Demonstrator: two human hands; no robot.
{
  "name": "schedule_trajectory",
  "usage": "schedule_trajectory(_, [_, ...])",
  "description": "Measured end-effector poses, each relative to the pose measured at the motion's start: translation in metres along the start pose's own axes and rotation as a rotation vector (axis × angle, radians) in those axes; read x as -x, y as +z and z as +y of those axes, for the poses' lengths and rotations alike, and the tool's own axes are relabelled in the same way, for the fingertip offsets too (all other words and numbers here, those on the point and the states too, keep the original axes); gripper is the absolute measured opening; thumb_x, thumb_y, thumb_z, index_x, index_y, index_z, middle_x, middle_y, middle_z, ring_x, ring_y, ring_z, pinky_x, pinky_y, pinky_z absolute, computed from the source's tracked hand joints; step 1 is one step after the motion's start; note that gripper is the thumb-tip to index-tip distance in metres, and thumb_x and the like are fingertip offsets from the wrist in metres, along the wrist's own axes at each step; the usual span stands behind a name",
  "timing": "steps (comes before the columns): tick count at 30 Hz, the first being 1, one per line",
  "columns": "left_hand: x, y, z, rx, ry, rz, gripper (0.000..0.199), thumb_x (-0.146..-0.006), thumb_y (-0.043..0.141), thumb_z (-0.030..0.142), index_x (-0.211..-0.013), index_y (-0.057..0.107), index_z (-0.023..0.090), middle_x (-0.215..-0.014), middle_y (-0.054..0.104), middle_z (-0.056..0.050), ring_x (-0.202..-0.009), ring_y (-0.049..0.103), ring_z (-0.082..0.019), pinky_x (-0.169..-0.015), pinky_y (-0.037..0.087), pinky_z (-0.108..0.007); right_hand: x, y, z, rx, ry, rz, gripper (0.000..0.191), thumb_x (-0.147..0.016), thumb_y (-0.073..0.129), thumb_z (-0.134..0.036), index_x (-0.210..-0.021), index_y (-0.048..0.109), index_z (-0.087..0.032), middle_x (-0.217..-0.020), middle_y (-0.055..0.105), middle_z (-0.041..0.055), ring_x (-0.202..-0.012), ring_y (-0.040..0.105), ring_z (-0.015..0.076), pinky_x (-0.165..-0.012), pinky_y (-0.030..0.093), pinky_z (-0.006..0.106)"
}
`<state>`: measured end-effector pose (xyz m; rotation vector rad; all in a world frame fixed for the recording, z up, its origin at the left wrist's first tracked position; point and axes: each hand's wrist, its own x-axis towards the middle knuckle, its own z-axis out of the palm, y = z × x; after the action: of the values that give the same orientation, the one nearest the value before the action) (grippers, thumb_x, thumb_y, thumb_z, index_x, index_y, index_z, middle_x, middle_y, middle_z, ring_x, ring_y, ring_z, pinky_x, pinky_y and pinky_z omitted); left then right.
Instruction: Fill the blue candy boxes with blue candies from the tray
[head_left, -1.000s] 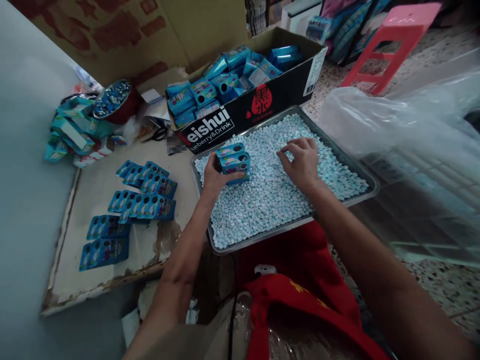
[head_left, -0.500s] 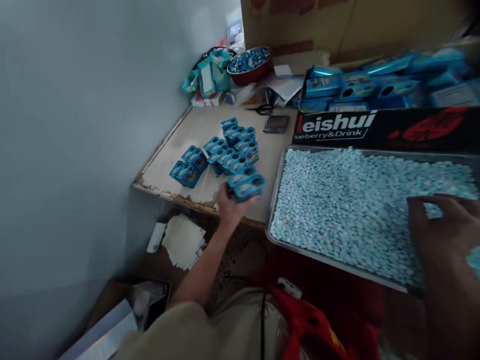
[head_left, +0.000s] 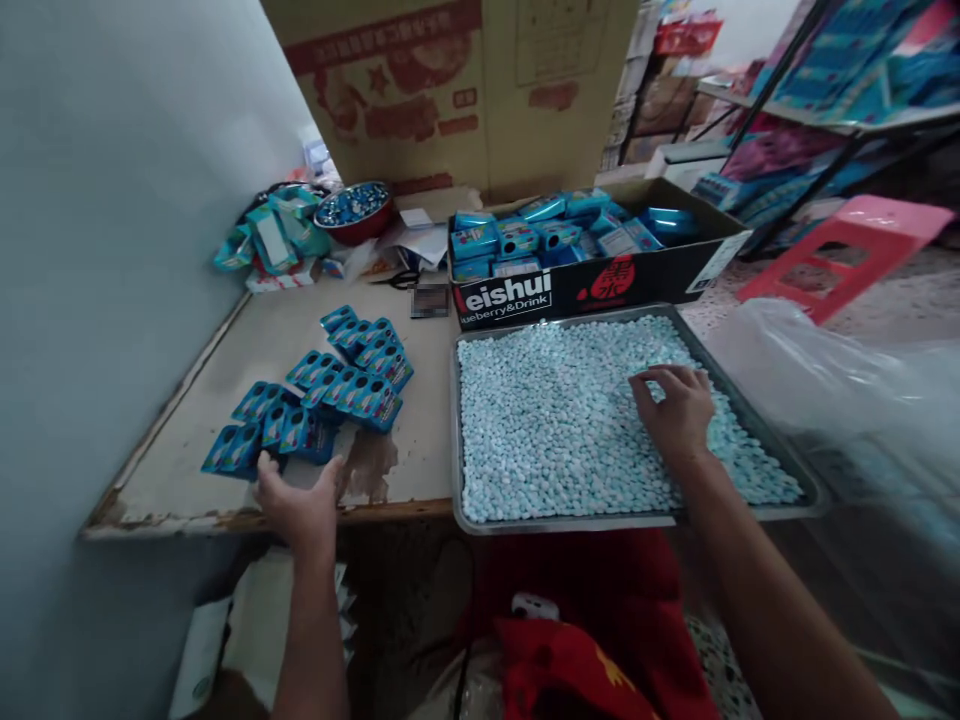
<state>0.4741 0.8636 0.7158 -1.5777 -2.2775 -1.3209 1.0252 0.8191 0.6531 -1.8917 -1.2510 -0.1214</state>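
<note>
Small blue boxes (head_left: pixel 352 390) with dark round windows stand in rows on the left part of the table. My left hand (head_left: pixel 300 500) is at their front edge, thumb and fingers spread, close to the nearest boxes (head_left: pixel 289 430). Whether its fingertips touch them I cannot tell. On the right, a metal tray (head_left: pixel 459 440) is spread with pale blue and white tablets (head_left: pixel 555 420). Over its right half is my right hand (head_left: pixel 679 410), thumb and index finger brought together in a pinch. What the fingertips hold, if anything, is too small to see.
Behind the tray stands a black carton (head_left: pixel 570 300) full of blue boxes. A red bowl (head_left: pixel 360 230) of blue wrapped pieces, scissors (head_left: pixel 405 280) and papers lie at the back. A pink stool (head_left: pixel 840 250) and clear plastic bag (head_left: pixel 810 360) are at right.
My left hand has set the blue boxes it held down among the others at the front left and opened. My right hand stays over the tablets. The view has swung to the right.
</note>
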Motion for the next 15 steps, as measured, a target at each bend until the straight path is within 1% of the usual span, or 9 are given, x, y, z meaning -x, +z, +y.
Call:
schedule_trajectory(1, [0.003,-0.001,0.025,0.028,0.091,0.044,0.083,-0.077,0.094,0.056,-0.146,0.067,0.019,-0.143,0.072,-0.020,-0.141,0.065,-0.049,-0.124,0.050,-0.071,0.002,0.000,-0.002,-0.002,-0.015,-0.012,0.030,-0.094,0.056,-0.054,-0.081,0.071,-0.031,-0.107,0.080,0.0165,-0.110,0.073,0.0423,-0.108,0.056,0.066])
schedule_trajectory(2, [0.001,0.004,0.054,0.101,0.204,0.038,0.063,-0.086,0.089,0.055,-0.136,0.073,0.021,-0.136,0.076,-0.017,-0.136,0.069,-0.044,-0.122,0.054,-0.065,0.005,0.000,-0.005,-0.011,-0.029,-0.025,0.030,-0.095,0.057,-0.054,-0.081,0.071,-0.032,-0.107,0.080,0.0162,-0.111,0.073,0.0426,-0.108,0.056,0.066])
schedule_trajectory(3, [-0.006,0.015,0.088,0.193,0.320,-0.015,0.042,-0.094,0.082,0.052,-0.125,0.078,0.024,-0.127,0.079,-0.013,-0.127,0.074,-0.039,-0.119,0.057,-0.059,0.006,-0.001,-0.010,-0.030,-0.036,-0.033,0.029,-0.096,0.057,-0.054,-0.082,0.071,-0.033,-0.107,0.081,0.0158,-0.110,0.073,0.0427,-0.107,0.057,0.065])
schedule_trajectory(5, [-0.034,0.055,0.161,0.360,0.522,-0.144,0.022,-0.098,0.079,0.045,-0.108,0.081,0.026,-0.109,0.081,-0.008,-0.112,0.077,-0.033,-0.114,0.059,-0.052,0.004,-0.007,-0.026,-0.111,-0.020,-0.056,0.027,-0.096,0.059,-0.054,-0.083,0.072,-0.033,-0.102,0.081,0.0138,-0.104,0.075,0.0414,-0.102,0.059,0.064])
schedule_trajectory(7, [-0.073,0.114,0.234,0.503,0.682,-0.306,0.017,-0.091,0.085,0.038,-0.100,0.080,0.025,-0.104,0.081,-0.006,-0.108,0.076,-0.030,-0.111,0.060,-0.048,-0.014,-0.015,-0.047,-0.204,0.003,-0.071,0.025,-0.096,0.062,-0.053,-0.086,0.072,-0.033,-0.095,0.081,0.0108,-0.093,0.076,0.0382,-0.093,0.062,0.059])
schedule_trajectory(9, [-0.110,0.181,0.300,0.587,0.763,-0.480,0.014,-0.086,0.087,0.030,-0.096,0.079,0.023,-0.103,0.080,-0.007,-0.106,0.075,-0.029,-0.112,0.058,-0.047,-0.055,-0.018,-0.071,-0.247,-0.005,-0.076,0.026,-0.099,0.062,-0.053,-0.088,0.072,-0.031,-0.093,0.080,0.0089,-0.087,0.076,0.0346,-0.087,0.061,0.054])
schedule_trajectory(11, [-0.138,0.245,0.355,0.617,0.816,-0.647,0.034,-0.071,0.095,0.022,-0.101,0.080,0.022,-0.108,0.078,-0.008,-0.111,0.073,-0.032,-0.117,0.055,-0.049,-0.117,-0.010,-0.090,-0.233,-0.047,-0.070,0.029,-0.103,0.061,-0.053,-0.093,0.073,-0.028,-0.096,0.080,0.0093,-0.089,0.075,0.0327,-0.089,0.059,0.051])
schedule_trajectory(13, [-0.156,0.299,0.393,0.603,0.853,-0.762,0.056,-0.054,0.101,0.019,-0.106,0.080,0.021,-0.112,0.076,-0.009,-0.120,0.071,-0.035,-0.120,0.053,-0.050,-0.188,0.015,-0.099,-0.192,-0.104,-0.058,0.024,-0.102,0.064,-0.049,-0.105,0.073,-0.026,-0.106,0.079,0.0111,-0.107,0.073,0.0352,-0.103,0.056,0.055])
schedule_trajectory(15, [-0.169,0.342,0.414,0.541,0.862,-0.838,0.067,-0.045,0.102,0.023,-0.109,0.081,0.022,-0.109,0.074,-0.008,-0.119,0.071,-0.036,-0.119,0.054,-0.051,-0.252,0.052,-0.101,-0.116,-0.085,-0.107,0.030,-0.099,0.071,-0.047,-0.116,0.072,-0.023,-0.118,0.078,0.0163,-0.127,0.065,0.0416,-0.116,0.048,0.064])
